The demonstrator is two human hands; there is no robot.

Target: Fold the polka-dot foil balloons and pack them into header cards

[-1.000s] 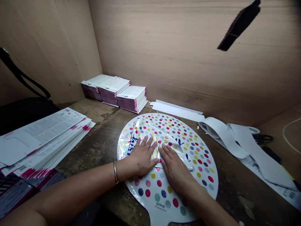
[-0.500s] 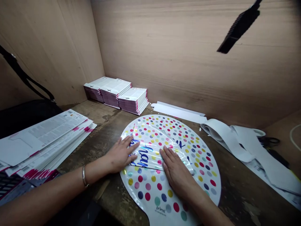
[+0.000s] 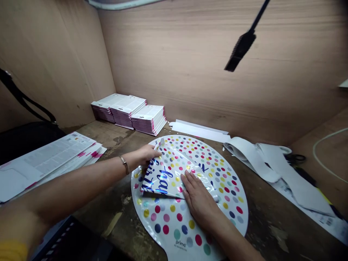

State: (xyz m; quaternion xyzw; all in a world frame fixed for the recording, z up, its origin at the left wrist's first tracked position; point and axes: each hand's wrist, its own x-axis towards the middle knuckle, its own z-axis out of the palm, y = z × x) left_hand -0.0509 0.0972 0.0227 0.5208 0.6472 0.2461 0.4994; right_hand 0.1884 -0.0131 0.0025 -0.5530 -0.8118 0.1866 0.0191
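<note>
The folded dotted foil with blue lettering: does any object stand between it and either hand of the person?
Nothing visible stands in the way. The left hand grips the folded dotted foil by its upper-left edge, and the right hand rests directly on it. The round dotted sheet lies underneath, not between.

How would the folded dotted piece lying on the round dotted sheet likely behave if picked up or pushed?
The folded dotted piece is probably floppy: its corner curls beside the left hand. Its glossy sheen suggests it may slip when pushed. It looks thin at its edges, so it is likely light for its size.
</note>
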